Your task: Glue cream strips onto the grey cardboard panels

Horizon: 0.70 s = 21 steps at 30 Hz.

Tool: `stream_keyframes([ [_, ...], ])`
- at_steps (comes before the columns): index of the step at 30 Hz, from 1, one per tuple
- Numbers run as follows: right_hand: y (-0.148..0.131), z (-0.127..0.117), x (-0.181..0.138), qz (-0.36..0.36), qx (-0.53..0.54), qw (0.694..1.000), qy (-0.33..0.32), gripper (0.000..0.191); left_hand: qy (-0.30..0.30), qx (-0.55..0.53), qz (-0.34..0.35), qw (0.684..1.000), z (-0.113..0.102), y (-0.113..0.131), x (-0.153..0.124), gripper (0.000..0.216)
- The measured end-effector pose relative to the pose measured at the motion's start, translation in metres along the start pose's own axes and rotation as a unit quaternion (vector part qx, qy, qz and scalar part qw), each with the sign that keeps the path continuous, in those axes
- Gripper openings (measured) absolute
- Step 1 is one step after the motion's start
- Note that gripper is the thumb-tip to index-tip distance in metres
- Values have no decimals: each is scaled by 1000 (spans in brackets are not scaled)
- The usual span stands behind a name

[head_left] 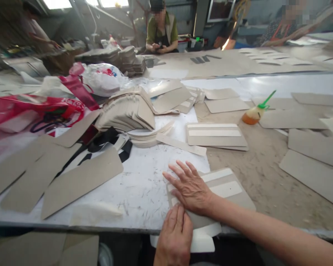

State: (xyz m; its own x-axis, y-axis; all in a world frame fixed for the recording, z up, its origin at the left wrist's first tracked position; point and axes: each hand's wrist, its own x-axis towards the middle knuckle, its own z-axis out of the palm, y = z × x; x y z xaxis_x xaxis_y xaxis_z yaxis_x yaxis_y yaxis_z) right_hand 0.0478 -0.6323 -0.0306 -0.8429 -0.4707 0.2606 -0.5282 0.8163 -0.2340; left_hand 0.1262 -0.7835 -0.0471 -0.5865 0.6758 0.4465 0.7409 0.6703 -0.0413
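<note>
A grey-beige panel with white strips across it lies at the table's front edge. My right hand rests flat on its left part, fingers spread. Close below, my left hand is closed, its fingertips pressed together at the panel's lower left edge; what they pinch is hidden. Loose white strips stick out over the table edge beside my left hand. Farther back sits a similar panel with two white strips, apparently on top of another.
A fanned stack of beige panels stands behind, with curved strips before it. Loose panels lie left, near pink bags. A bottle with a green nozzle and more panels are right. People are beyond.
</note>
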Motion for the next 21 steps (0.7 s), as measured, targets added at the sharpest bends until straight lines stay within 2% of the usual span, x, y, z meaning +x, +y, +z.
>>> stream_keyframes([
  [4, 4, 1, -5, 6, -2, 999, 34, 49, 19, -23, -64, 998, 5, 4, -2, 31],
  [7, 10, -7, 5, 12, -4, 999, 50, 43, 12, -148, -89, 985, 2, -1, 0, 31],
  [9, 16, -14, 21, 17, -10, 998, 51, 37, 3, -264, -121, 957, -4, -9, 3, 36],
  [13, 32, -19, 66, 62, -83, 995, 3, 29, 9, -428, -275, 861, -20, -26, 9, 43],
  [15, 39, -17, 86, 83, -127, 988, -24, 28, 23, -463, -316, 828, -28, -32, 9, 43],
  [19, 46, -9, 105, 101, -152, 982, -47, 20, 65, -465, -366, 803, -37, -42, -2, 34],
  [21, 42, -8, 108, 106, -161, 980, -52, 19, 62, -466, -408, 783, -36, -46, -12, 31],
])
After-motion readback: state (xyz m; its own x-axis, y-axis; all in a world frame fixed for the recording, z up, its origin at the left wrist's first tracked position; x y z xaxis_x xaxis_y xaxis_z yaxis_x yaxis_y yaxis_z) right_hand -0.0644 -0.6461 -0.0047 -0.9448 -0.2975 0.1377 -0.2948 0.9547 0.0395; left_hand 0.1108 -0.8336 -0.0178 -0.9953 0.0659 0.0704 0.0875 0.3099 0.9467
